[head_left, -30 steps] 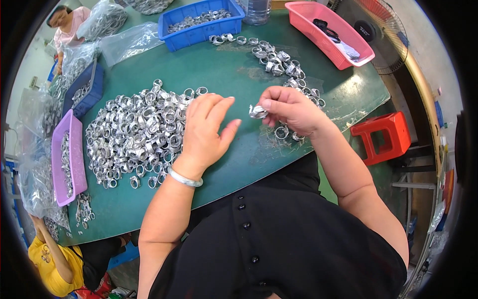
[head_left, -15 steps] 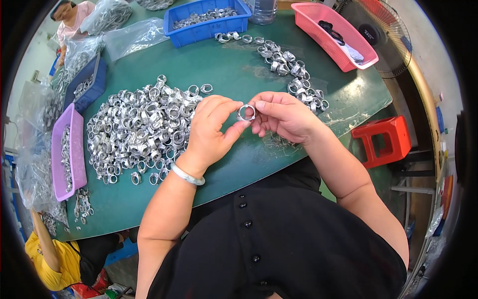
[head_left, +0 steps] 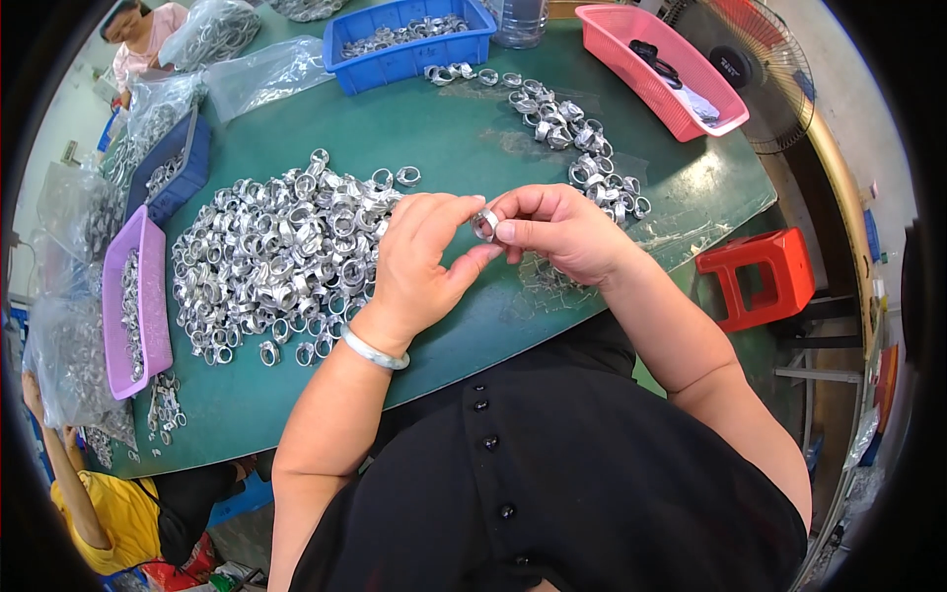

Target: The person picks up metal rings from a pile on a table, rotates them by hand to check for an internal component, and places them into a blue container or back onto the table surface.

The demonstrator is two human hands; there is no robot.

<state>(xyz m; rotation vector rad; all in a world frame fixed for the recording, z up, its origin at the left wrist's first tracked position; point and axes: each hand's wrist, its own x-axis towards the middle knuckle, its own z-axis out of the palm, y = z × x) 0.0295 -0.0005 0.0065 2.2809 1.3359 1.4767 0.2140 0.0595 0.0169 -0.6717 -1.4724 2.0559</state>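
A silver metal ring (head_left: 482,226) is held up between my two hands, just above the green table. My right hand (head_left: 560,233) pinches its right side with thumb and fingers. From the left, my left hand (head_left: 414,259) has its index fingertip at the ring's upper edge and its thumb at the lower edge. A broad heap of similar silver rings (head_left: 281,252) lies beside my left hand. Beyond my right hand, a curved row of more rings (head_left: 557,123) runs toward the back of the table.
A blue bin (head_left: 409,57) of rings stands at the back, a pink basket (head_left: 666,94) at the back right. A purple basket (head_left: 153,296) and a dark blue bin (head_left: 187,183) line the left. Behind the right corner are a red stool (head_left: 755,276) and a fan (head_left: 779,69). Two other people sit left.
The ring has turned from facing me with its opening to showing its band more edge-on. My right thumb and fingers have shifted on it. At lower left, the yellow-clad person's arm has moved.
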